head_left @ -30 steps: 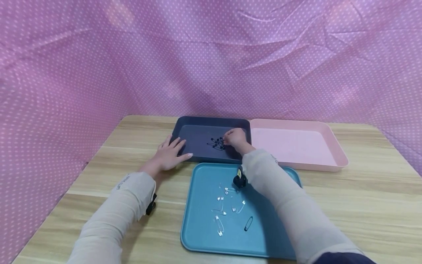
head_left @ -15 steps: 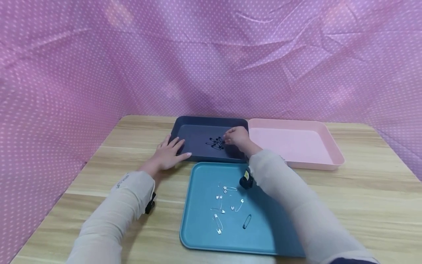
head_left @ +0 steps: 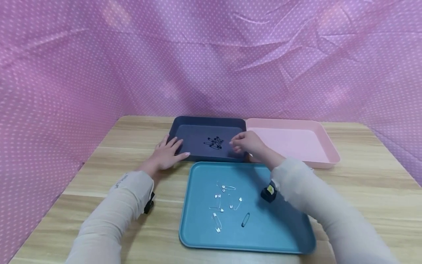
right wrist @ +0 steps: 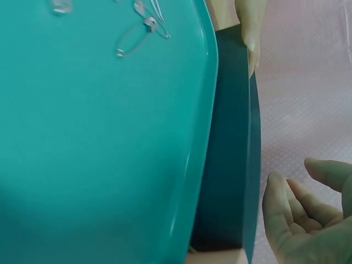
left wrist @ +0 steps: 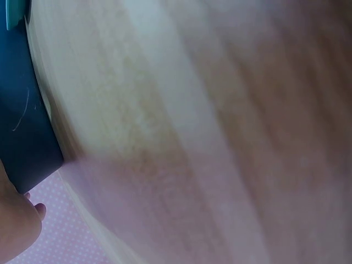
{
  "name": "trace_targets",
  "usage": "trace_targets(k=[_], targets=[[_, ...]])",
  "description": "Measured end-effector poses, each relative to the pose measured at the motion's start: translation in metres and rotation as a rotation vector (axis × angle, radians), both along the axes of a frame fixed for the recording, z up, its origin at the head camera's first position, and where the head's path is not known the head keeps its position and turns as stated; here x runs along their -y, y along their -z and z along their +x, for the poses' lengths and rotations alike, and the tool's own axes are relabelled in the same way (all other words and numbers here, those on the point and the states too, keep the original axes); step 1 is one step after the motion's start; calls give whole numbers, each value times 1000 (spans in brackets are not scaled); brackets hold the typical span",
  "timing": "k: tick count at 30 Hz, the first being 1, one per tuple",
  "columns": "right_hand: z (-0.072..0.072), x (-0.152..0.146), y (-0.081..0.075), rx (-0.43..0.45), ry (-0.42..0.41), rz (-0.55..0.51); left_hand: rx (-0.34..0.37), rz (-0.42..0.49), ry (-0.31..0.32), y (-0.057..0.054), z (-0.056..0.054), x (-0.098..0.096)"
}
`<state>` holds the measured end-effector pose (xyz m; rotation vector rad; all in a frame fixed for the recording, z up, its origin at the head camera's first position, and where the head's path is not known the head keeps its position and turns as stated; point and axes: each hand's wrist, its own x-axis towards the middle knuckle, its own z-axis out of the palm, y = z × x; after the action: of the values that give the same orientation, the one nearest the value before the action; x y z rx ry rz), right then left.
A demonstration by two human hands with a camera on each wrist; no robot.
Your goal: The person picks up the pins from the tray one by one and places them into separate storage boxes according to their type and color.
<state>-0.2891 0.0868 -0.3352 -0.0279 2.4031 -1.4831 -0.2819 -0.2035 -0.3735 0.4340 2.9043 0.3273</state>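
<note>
My left hand [head_left: 166, 154] rests with spread fingers on the left rim of the navy tray [head_left: 194, 134]; part of it shows in the left wrist view's lower left corner. Over that tray's right front corner is my right hand [head_left: 251, 143]. Its fingers are loosely bent, and in the right wrist view the thumb [right wrist: 327, 171] stands apart from the fingertips with nothing between. A small heap of black safety pins [head_left: 214, 143] lies in the navy tray, left of my right hand. Several silver safety pins [head_left: 217, 222] and one dark safety pin [head_left: 245, 219] lie on the teal tray [head_left: 270, 234].
A pink tray [head_left: 290, 143] stands against the navy tray's right side. The teal tray is in front of both, on a wooden table [head_left: 369, 176]. Pink dotted cloth [head_left: 197, 73] hangs behind and at the sides.
My right hand has drawn away from the black pins to the right and slightly toward me, its fingers loosening. The left hand keeps its place on the tray rim.
</note>
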Motion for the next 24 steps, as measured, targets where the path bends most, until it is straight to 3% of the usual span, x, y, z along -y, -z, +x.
trace_targets(k=[6,14,24], targets=[[23,-16,-12,-38,-87,18,0,-8,-1,-1,1,-1],[53,-33,-10,-88,-203,-3,5,1,-6,-3,3,-2],[82,-49,-6,-36,-269,1,-18,-1,0,1,2,-1]])
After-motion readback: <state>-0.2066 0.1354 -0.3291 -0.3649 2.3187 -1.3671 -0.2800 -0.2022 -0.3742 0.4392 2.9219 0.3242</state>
